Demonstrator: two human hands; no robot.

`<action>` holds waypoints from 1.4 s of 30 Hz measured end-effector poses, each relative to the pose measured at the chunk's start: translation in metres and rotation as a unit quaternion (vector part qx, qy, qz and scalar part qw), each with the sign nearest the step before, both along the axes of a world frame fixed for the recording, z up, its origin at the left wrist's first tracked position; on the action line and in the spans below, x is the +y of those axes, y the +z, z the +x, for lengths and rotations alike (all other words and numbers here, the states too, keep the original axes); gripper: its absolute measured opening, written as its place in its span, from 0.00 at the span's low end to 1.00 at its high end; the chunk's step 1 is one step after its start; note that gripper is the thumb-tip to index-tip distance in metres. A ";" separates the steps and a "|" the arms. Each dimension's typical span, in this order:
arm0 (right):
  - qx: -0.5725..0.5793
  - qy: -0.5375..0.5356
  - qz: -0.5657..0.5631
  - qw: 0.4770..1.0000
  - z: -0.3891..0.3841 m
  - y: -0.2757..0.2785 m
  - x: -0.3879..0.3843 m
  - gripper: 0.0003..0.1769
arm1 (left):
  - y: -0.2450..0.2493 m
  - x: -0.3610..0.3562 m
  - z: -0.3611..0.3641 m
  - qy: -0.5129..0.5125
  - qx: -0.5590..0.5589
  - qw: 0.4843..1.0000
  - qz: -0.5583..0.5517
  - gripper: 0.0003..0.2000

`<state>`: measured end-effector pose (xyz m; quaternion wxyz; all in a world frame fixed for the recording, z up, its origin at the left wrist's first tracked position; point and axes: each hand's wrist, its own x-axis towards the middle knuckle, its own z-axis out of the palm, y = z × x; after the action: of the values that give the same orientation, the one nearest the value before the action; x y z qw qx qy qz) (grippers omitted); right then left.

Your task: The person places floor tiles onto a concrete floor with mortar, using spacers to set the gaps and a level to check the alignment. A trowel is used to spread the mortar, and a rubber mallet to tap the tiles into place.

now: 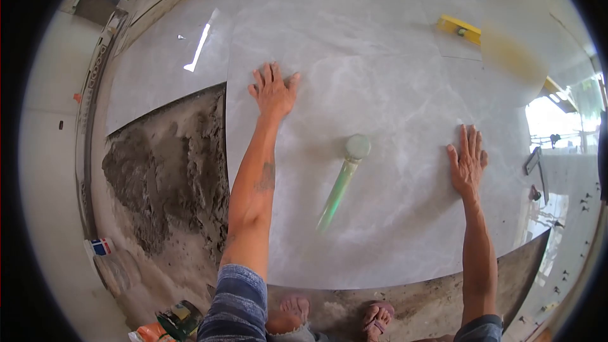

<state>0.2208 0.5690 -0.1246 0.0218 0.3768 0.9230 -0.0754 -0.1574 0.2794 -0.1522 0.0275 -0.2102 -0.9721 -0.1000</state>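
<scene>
A large, glossy grey marble-patterned tile point(380, 215) lies in front of me. My left hand point(273, 95) is laid on its far left part, fingers spread and nothing held. Farther right, my right hand point(468, 161) rests palm down on the tile with its fingers stretched out. Between my forearms is a mallet point(358, 147) with a pale round head and a green handle pointing toward me. Wet grey mortar point(168, 177) fills the uncovered patch left of my left forearm.
A yellow spirit level point(459, 28) lies at the far right. A dark metal tool point(537, 171) is near the right edge. Along the left wall runs a long straightedge point(88, 120). Small tile clips point(560, 272) dot the lower right. My feet point(378, 318) are at the tile's near edge.
</scene>
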 end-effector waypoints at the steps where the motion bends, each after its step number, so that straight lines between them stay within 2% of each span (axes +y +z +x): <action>1: 0.004 0.002 -0.004 1.000 0.000 0.001 0.000 0.35 | -0.002 -0.003 0.003 -0.018 0.017 1.000 0.009 0.33; 2: 0.008 0.004 -0.007 1.000 0.002 0.003 0.001 0.35 | -0.003 -0.003 0.008 -0.035 0.033 0.999 0.020 0.32; 3: 0.005 0.004 -0.001 1.000 0.003 0.004 0.003 0.35 | 0.006 -0.004 0.019 -0.056 -0.064 0.993 0.077 0.29; 5: 0.005 0.003 0.008 1.000 0.003 0.000 0.005 0.34 | 0.025 -0.023 0.053 -0.098 -0.249 0.946 0.182 0.24; 7: 0.008 0.000 0.006 1.000 0.004 -0.003 0.009 0.33 | 0.022 -0.049 0.140 -0.160 -0.081 0.952 0.249 0.22; 9: -0.003 -0.011 0.011 1.000 0.001 -0.002 0.010 0.32 | 0.055 -0.071 0.229 -0.146 -0.166 0.967 0.125 0.24; 11: -0.031 -0.035 0.023 0.999 -0.006 0.004 0.002 0.31 | 0.059 -0.102 0.285 -0.126 -0.234 0.957 0.115 0.23; 14: 0.003 -0.031 0.130 0.991 -0.025 -0.015 -0.044 0.33 | 0.082 -0.129 0.279 0.005 -0.406 0.904 0.137 0.22; 16: 0.009 0.016 0.038 0.999 -0.050 -0.036 -0.114 0.36 | 0.082 -0.151 0.279 -0.006 -0.419 0.895 0.155 0.19; 17: -0.020 0.035 -0.004 0.999 -0.066 -0.025 -0.157 0.37 | 0.084 -0.160 0.276 -0.016 -0.424 0.891 0.161 0.18; 18: 0.009 0.060 -0.020 0.998 -0.078 -0.022 -0.188 0.36 | 0.097 -0.166 0.273 0.004 -0.430 0.888 0.161 0.17; 20: 0.070 0.033 -0.038 0.996 -0.107 -0.012 -0.223 0.36 | 0.124 -0.175 0.268 0.041 -0.445 0.882 0.153 0.16; 23: 0.076 -0.005 -0.060 0.995 -0.131 0.003 -0.233 0.38 | 0.126 -0.197 0.276 0.126 -0.343 0.920 0.142 0.16; 26: 0.026 0.004 -0.052 0.998 -0.134 0.002 -0.217 0.41 | 0.133 -0.205 0.287 0.176 -0.283 0.918 0.213 0.19; 30: 0.021 0.014 -0.057 0.998 -0.144 0.008 -0.209 0.42 | 0.124 -0.204 0.285 0.124 -0.180 0.928 0.303 0.18; 33: 0.039 0.017 -0.065 0.997 -0.146 0.007 -0.203 0.42 | 0.085 -0.188 0.263 0.090 -0.178 0.954 0.223 0.17; 34: 0.047 0.016 -0.072 0.996 -0.148 0.007 -0.202 0.42 | 0.076 -0.179 0.255 0.082 -0.194 0.965 0.156 0.15; 37: 0.021 0.016 -0.069 0.997 -0.153 0.012 -0.198 0.41 | 0.077 -0.155 0.230 0.014 -0.206 0.972 0.107 0.15; 40: 0.034 0.024 -0.062 0.997 -0.154 0.012 -0.194 0.40 | 0.069 -0.138 0.227 -0.031 -0.162 0.976 0.140 0.15; 42: 0.035 0.017 -0.066 0.997 -0.158 0.011 -0.192 0.40 | 0.063 -0.126 0.215 0.006 -0.168 0.982 0.081 0.16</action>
<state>0.0625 0.3766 -0.1140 0.0157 0.3558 0.9224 -0.1492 0.0572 0.1531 -0.0891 -0.1190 -0.1813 -0.9528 -0.2123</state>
